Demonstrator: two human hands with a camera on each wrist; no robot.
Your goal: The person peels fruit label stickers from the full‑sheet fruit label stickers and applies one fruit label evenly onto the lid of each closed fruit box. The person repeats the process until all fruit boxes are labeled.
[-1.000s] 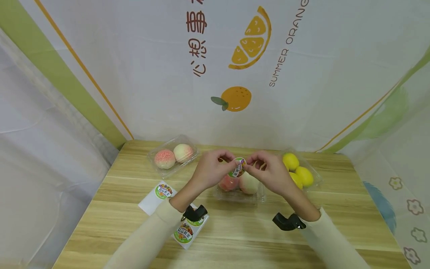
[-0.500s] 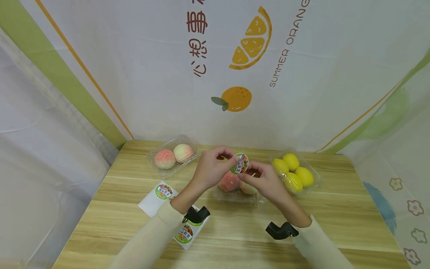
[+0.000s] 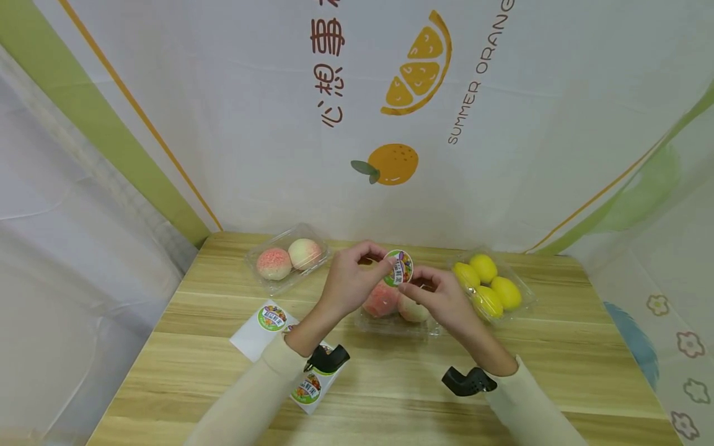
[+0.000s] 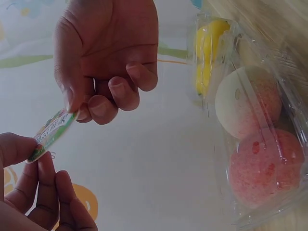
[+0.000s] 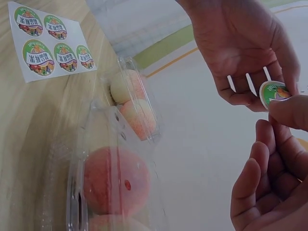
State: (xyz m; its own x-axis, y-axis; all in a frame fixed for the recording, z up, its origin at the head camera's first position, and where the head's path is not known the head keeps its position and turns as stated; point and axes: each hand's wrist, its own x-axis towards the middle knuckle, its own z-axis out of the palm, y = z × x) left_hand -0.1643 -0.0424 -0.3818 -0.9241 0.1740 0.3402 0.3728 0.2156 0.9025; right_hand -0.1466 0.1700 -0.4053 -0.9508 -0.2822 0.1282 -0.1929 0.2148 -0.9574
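Between both hands is a round fruit sticker (image 3: pixel 399 270), printed green and white with colourful fruit. My left hand (image 3: pixel 354 277) pinches it by one side, thumb on the printed face. The thumb and fingertips of my right hand (image 3: pixel 446 298) pinch the opposite edge, as the left wrist view shows of the sticker (image 4: pixel 50 134). Below the hands stands a clear plastic box (image 3: pixel 390 328) with two peaches, one pink (image 4: pixel 265 168) and one pale (image 4: pixel 248 102); the hands partly cover it in the head view.
A sheet of matching stickers (image 3: pixel 253 337) lies at left, partly under the left forearm. Another clear box (image 3: pixel 279 290) with two peaches stands at the back left. At the right is a box (image 3: pixel 524 303) of several lemons (image 3: pixel 506 292). A printed curtain (image 3: pixel 251 155) hangs behind the table (image 3: pixel 390 396).
The right hand has moved left and slightly down, uncovering more of the lemons. The sticker has risen slightly and turned to show more of its face; the left hand has barely shifted.
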